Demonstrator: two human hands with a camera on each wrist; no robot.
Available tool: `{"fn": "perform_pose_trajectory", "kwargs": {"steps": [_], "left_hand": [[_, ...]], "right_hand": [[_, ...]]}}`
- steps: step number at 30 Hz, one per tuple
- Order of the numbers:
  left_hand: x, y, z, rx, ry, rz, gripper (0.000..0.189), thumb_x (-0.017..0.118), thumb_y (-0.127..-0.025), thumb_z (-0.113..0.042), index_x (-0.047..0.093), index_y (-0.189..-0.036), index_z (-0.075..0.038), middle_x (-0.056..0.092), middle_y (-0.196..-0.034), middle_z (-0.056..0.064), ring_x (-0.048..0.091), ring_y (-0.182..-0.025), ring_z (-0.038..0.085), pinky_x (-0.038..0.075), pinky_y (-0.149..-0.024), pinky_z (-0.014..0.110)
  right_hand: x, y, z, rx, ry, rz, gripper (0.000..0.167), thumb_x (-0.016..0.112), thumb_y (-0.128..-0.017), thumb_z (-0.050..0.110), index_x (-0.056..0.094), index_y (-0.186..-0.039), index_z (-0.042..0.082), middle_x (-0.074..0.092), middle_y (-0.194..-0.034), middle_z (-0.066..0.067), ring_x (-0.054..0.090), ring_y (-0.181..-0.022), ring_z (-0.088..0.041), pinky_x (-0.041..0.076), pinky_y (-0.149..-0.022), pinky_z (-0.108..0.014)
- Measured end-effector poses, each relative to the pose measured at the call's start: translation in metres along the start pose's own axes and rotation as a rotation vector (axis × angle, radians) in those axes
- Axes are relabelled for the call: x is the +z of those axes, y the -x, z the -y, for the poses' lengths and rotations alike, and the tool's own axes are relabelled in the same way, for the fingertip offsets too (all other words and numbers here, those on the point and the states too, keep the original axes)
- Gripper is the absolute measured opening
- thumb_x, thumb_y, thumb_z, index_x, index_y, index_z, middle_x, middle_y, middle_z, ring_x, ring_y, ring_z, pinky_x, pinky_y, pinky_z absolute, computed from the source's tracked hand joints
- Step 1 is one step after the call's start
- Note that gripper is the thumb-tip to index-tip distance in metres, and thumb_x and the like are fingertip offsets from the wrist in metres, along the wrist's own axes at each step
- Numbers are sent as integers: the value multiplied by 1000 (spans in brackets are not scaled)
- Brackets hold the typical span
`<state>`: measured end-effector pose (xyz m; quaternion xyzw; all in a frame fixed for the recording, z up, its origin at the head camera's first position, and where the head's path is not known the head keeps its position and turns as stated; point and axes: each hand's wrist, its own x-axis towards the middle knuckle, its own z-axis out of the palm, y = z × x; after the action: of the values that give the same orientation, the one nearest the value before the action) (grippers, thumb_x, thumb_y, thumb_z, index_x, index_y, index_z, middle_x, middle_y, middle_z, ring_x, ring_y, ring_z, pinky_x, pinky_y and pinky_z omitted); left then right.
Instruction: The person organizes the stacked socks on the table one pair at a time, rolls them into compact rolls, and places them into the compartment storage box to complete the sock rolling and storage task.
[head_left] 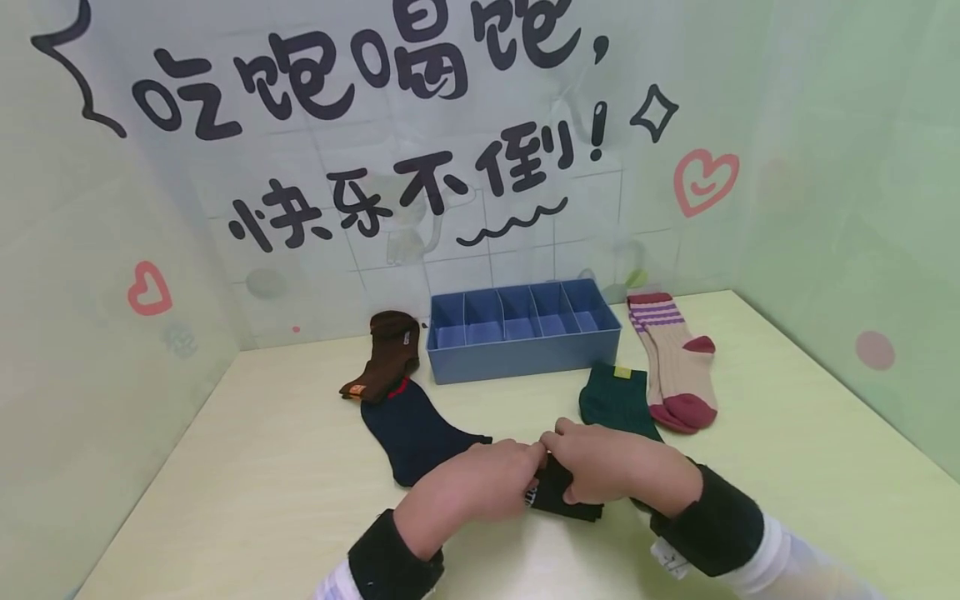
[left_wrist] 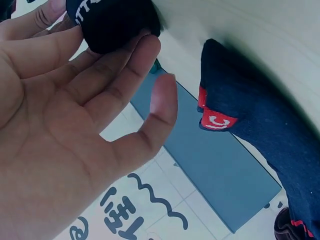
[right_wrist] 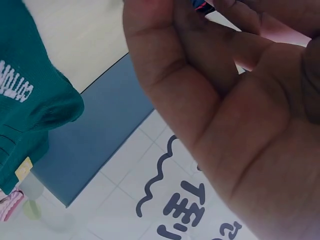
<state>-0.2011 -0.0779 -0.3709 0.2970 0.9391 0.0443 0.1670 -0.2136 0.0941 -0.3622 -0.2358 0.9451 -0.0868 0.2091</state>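
A folded black sock (head_left: 566, 492) with white lettering lies between both hands, low over the front middle of the table. My left hand (head_left: 487, 479) pinches its left end; in the left wrist view the thumb and fingertips meet at the black cloth (left_wrist: 122, 25), while the little finger stands off it. From above, my right hand (head_left: 618, 462) grips the other side, its thumb on the near face and its fingers bent over the top. In the right wrist view my own fingers hide the sock.
Left of the hands lie a navy sock (head_left: 420, 433) and a brown sock (head_left: 393, 354), overlapping. To the right are a green sock (head_left: 611, 400) and a beige sock with maroon heel and toe (head_left: 678, 375). Behind them stands a blue divided box (head_left: 525, 360), before a printed curtain (head_left: 300, 167).
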Motion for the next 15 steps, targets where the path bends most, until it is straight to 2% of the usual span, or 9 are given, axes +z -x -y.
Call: {"fn": "perform_pose_trajectory", "kwargs": {"steps": [2, 5, 11, 15], "left_hand": [[1, -1, 0, -9, -23, 1, 16, 65, -106, -22, 63, -122, -19, 70, -104, -4, 57, -88, 10, 46, -75, 33], [1, -1, 0, -19, -30, 0, 17, 64, -107, -23, 63, -123, -19, 71, -106, -4, 59, -92, 11, 47, -76, 34], [2, -1, -1, -21, -28, -20, 16, 65, -106, -22, 64, -121, -18, 71, -106, -5, 60, -93, 10, 47, -76, 33], [1, -1, -1, -19, -14, -30, 12, 65, -106, -21, 64, -117, -18, 70, -102, -5, 59, -88, 10, 46, -74, 32]], "right_hand": [[1, 0, 0, 3, 6, -8, 61, 88, -87, 15, 61, -140, 6, 59, -121, -10, 63, -103, -25, 57, -103, -51], [1, 0, 1, 18, 8, -3, 61, 88, -87, 15, 62, -140, 5, 62, -121, -11, 62, -102, -25, 56, -104, -51], [3, -1, 2, 57, 29, 16, 39, 85, -90, 16, 68, -123, 5, 66, -102, -6, 59, -93, -24, 55, -100, -51], [4, 0, 4, 38, 102, -27, 29, 84, -89, 16, 71, -112, 5, 65, -97, -5, 57, -90, -23, 57, -92, -50]]}}
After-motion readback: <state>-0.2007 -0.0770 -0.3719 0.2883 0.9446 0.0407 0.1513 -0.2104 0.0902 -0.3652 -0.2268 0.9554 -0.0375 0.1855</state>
